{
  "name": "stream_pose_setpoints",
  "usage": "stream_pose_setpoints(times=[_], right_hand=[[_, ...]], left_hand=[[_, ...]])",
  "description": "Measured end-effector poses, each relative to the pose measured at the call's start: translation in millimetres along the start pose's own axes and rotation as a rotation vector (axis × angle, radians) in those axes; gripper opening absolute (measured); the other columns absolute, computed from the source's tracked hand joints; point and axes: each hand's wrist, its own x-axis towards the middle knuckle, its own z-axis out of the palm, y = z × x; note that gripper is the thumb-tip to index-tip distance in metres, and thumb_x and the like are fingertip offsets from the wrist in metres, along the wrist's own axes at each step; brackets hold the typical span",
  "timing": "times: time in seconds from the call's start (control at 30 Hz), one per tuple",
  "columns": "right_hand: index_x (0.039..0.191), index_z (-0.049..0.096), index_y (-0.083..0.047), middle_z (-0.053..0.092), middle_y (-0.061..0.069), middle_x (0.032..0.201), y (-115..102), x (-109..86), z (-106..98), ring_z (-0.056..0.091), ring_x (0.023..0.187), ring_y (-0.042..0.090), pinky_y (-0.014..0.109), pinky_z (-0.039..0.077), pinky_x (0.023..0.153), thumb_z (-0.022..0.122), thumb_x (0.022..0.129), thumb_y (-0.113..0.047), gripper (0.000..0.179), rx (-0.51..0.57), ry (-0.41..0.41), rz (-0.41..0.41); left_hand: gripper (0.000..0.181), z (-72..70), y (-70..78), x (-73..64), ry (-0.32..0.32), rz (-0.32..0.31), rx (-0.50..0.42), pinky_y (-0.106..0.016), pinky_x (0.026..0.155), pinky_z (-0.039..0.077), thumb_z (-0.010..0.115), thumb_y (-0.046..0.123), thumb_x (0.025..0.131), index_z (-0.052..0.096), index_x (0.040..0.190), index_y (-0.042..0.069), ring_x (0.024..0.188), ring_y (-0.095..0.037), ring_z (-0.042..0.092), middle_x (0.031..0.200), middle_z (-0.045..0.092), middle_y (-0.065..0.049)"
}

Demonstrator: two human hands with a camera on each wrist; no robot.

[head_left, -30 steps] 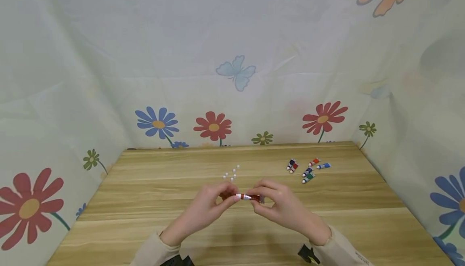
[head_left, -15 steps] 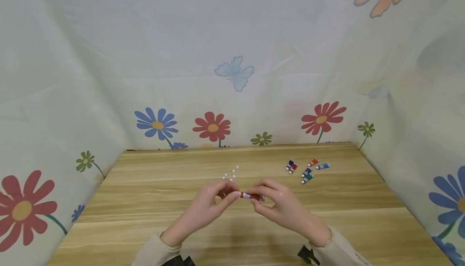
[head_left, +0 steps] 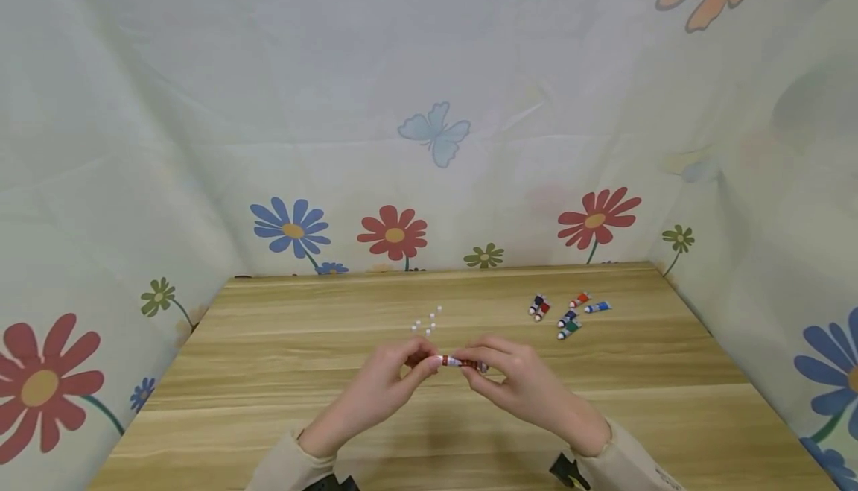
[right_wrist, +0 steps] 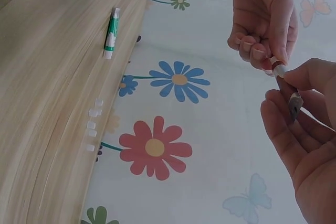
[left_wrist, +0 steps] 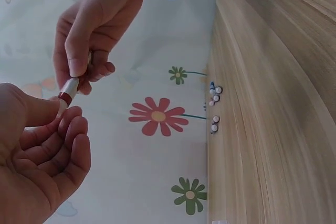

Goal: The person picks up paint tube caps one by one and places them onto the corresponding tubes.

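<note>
You pinch a red tube (head_left: 462,363) between both hands, left hand (head_left: 389,378) at its white cap end, right hand (head_left: 519,383) on the body; six loose caps (head_left: 427,320) and six tubes (head_left: 566,312) lie beyond on the counter (head_left: 268,372), so I judge this tube's cap half-worked.

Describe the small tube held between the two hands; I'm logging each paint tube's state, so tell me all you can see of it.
The red paint tube is small and slim, with a white band near its neck and a flat crimped tail. It lies roughly level above the wooden table, clear of it. The left hand pinches the white cap end; the right hand holds the body and tail. Whether the cap is on or off is unclear.
</note>
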Motion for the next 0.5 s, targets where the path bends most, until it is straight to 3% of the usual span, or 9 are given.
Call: stream_pose_setpoints(times=[0.2, 0.5], right_hand=[[0.115, 0.074, -0.006, 0.074, 0.004, 0.106, 1.2, 0.8, 2.1, 0.07, 0.085, 0.008, 0.015, 0.054, 0.071, 0.075, 0.087, 0.003, 0.029, -0.008, 0.005, -0.036], [0.118, 0.073, -0.008, 0.074, 0.002, 0.108, 5.5, -0.4, 5.5, 0.069, 0.086, 0.005, 0.018, 0.055, 0.069, 0.073, 0.092, -0.003, 0.027, 0.031, -0.045, 0.074]], left_hand=[[0.009, -0.2, -0.8, 0.4, 0.03, 0.004, 0.033, -0.027, 0.072, 0.055, 0.064, 0.021, 0.101, 0.067, 0.102, 0.013, 0.078, -0.008, 0.063, 0.09, 0.068, 0.01], [0.009, -1.3, -5.1, 1.7, 0.036, -0.073, 0.008, -0.029, 0.077, 0.056, 0.064, 0.022, 0.101, 0.068, 0.103, 0.014, 0.086, -0.007, 0.066, 0.094, 0.07, 0.009]])
